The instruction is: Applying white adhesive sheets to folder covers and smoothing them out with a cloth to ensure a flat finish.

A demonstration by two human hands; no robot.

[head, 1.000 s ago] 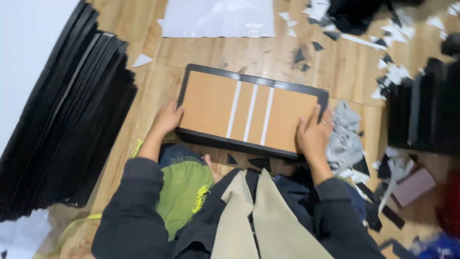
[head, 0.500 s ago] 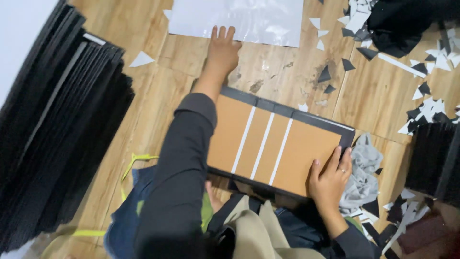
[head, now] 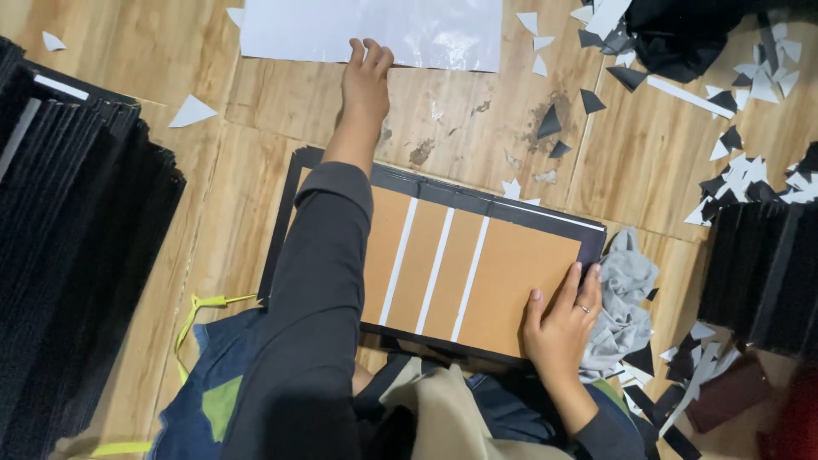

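A flat book cover [head: 503,273] lies on the wooden floor before me: brown board panels parted by white gaps, framed by a black border. My right hand [head: 561,322] presses flat on its near right corner, fingers spread. My left arm stretches over the cover, and my left hand [head: 366,75] rests its fingertips on the near edge of a large white glossy sheet [head: 426,30] at the far side. Whether those fingers pinch the sheet cannot be told.
A tall pile of black boards [head: 72,255] fills the left side. Another black stack [head: 767,273] stands at the right. A grey rag [head: 626,298] lies beside the cover. Black and white paper offcuts [head: 741,162] litter the far right floor.
My left hand left the cover's left edge and reached forward to the white sheet. My right hand stayed pressed on the cover's right corner. The view tilted forward.
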